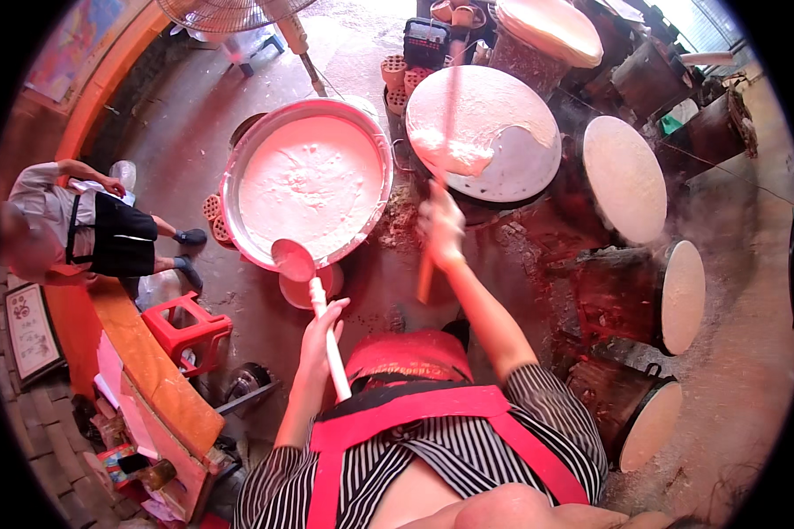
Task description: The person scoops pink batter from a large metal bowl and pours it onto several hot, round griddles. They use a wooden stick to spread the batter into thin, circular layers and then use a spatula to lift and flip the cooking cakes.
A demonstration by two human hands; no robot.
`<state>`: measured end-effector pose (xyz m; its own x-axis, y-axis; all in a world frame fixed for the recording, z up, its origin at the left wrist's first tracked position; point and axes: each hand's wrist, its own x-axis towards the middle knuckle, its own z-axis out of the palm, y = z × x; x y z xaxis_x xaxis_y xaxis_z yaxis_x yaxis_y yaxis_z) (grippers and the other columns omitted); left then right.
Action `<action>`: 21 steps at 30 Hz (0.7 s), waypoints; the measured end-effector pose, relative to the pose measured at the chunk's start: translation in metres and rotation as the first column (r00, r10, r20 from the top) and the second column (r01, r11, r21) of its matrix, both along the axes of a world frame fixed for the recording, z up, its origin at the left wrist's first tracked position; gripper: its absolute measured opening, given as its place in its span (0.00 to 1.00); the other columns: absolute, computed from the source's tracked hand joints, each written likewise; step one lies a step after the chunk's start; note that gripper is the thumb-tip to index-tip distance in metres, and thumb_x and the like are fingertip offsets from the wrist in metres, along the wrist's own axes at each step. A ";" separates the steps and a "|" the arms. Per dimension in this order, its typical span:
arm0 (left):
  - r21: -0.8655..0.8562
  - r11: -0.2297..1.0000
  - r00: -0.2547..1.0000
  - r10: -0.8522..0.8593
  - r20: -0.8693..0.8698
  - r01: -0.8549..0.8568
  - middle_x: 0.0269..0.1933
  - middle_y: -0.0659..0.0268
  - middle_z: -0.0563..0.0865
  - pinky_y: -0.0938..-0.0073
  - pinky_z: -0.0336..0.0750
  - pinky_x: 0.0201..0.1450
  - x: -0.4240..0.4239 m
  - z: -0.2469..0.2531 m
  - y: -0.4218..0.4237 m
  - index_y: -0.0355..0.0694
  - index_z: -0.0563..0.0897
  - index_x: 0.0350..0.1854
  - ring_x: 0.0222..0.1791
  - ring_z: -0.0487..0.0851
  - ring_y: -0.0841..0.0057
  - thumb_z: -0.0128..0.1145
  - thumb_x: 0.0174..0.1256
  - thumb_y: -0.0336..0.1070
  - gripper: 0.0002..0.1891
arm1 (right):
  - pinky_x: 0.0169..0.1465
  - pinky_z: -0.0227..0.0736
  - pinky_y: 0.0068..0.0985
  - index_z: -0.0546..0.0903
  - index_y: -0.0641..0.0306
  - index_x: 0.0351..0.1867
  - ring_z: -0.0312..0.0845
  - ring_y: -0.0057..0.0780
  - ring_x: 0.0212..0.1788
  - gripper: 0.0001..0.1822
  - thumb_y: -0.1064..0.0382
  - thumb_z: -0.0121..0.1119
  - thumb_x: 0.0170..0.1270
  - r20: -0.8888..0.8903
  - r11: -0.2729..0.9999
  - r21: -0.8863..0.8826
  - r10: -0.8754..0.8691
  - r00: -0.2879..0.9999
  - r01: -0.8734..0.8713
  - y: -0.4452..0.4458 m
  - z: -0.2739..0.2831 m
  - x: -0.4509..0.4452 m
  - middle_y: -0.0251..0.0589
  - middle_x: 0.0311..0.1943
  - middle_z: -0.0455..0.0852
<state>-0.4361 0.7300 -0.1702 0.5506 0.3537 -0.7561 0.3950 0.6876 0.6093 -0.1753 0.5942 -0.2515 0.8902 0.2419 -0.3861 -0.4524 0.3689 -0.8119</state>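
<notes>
My left hand (319, 338) holds the pale handle of a ladle (294, 259), whose bowl rests at the near rim of a large metal basin (227, 192). Pale, lumpy batter (311, 178) fills the basin. My right hand (442, 225), blurred, grips a thin wooden stick (451, 109) that extends over a round griddle (516, 172). Batter (470, 99) coats the griddle's far and left parts, with a thick wet heap near the stick. Bare metal shows at the griddle's near right; whether the stick touches the batter, I cannot tell.
Several drum stoves with batter-covered round tops (624, 178) curve along the right. Behind the griddle rises a stack of flat round sheets (556, 30). Perforated briquettes (394, 69) stand beside it. At left are a red plastic stool (188, 330), an orange counter (152, 357) and another person (106, 225).
</notes>
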 end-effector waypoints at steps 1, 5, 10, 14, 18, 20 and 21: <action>0.038 0.999 1.000 0.026 -0.005 -0.026 0.55 0.78 0.80 0.84 0.65 0.59 -0.013 0.001 0.002 0.43 0.79 0.53 0.50 0.74 0.95 0.56 0.66 0.38 0.15 | 0.17 0.57 0.17 0.74 0.51 0.60 0.59 0.13 0.14 0.17 0.54 0.45 0.73 0.122 0.989 -0.141 -0.014 0.992 0.032 0.046 0.004 0.009 0.24 0.19 0.70; 0.102 0.994 0.999 0.035 -0.013 -0.033 0.56 0.78 0.79 0.87 0.65 0.58 -0.050 0.013 0.010 0.43 0.77 0.56 0.50 0.73 0.95 0.58 0.65 0.37 0.17 | 0.16 0.58 0.22 0.76 0.60 0.49 0.64 0.17 0.12 0.14 0.56 0.43 0.74 0.031 0.973 -0.196 -0.121 0.992 0.125 0.145 -0.010 0.047 0.30 0.17 0.71; 0.125 0.988 0.996 0.091 0.000 -0.091 0.47 0.74 0.82 0.94 0.62 0.35 -0.050 0.024 0.011 0.37 0.79 0.53 0.32 0.67 0.95 0.57 0.66 0.34 0.14 | 0.12 0.57 0.23 0.74 0.53 0.54 0.60 0.19 0.09 0.14 0.55 0.42 0.74 -0.063 0.983 -0.075 -0.170 0.983 0.165 0.104 -0.077 0.014 0.28 0.14 0.67; 0.119 0.992 0.998 0.032 0.050 -0.038 0.41 0.77 0.81 0.91 0.58 0.32 -0.036 0.020 0.008 0.37 0.81 0.52 0.28 0.62 0.93 0.58 0.65 0.34 0.14 | 0.11 0.57 0.19 0.67 0.43 0.61 0.57 0.17 0.10 0.17 0.51 0.44 0.74 -0.050 0.973 -0.154 -0.179 0.983 0.169 0.014 -0.004 -0.045 0.27 0.17 0.66; 0.143 0.989 0.996 -0.041 0.082 0.029 0.45 0.75 0.82 0.90 0.61 0.39 -0.021 0.024 0.001 0.36 0.81 0.51 0.33 0.67 0.92 0.57 0.65 0.34 0.15 | 0.11 0.53 0.18 0.68 0.43 0.57 0.55 0.15 0.10 0.15 0.47 0.43 0.74 -0.093 0.959 -0.178 -0.241 0.966 0.222 -0.044 0.017 -0.027 0.27 0.17 0.66; 0.153 0.987 0.990 -0.073 0.119 0.054 0.47 0.73 0.82 0.89 0.62 0.45 -0.015 0.023 -0.004 0.36 0.81 0.51 0.38 0.69 0.91 0.57 0.64 0.33 0.14 | 0.11 0.50 0.19 0.68 0.45 0.53 0.54 0.15 0.09 0.12 0.48 0.43 0.74 -0.067 0.943 -0.053 -0.330 0.941 0.327 -0.040 0.018 -0.010 0.28 0.16 0.66; 0.162 0.984 0.987 -0.090 0.136 0.068 0.48 0.73 0.82 0.88 0.62 0.48 -0.010 0.023 -0.007 0.36 0.81 0.51 0.41 0.70 0.91 0.57 0.64 0.33 0.14 | 0.12 0.52 0.19 0.69 0.48 0.47 0.55 0.15 0.10 0.12 0.46 0.46 0.73 -0.053 0.936 0.082 -0.340 0.939 0.343 -0.029 0.016 -0.009 0.29 0.16 0.67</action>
<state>-0.4463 0.7229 -0.1473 0.6793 0.4126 -0.6069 0.3457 0.5495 0.7606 -0.1841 0.5654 -0.2356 0.9104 -0.0394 -0.4119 -0.3159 0.5767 -0.7534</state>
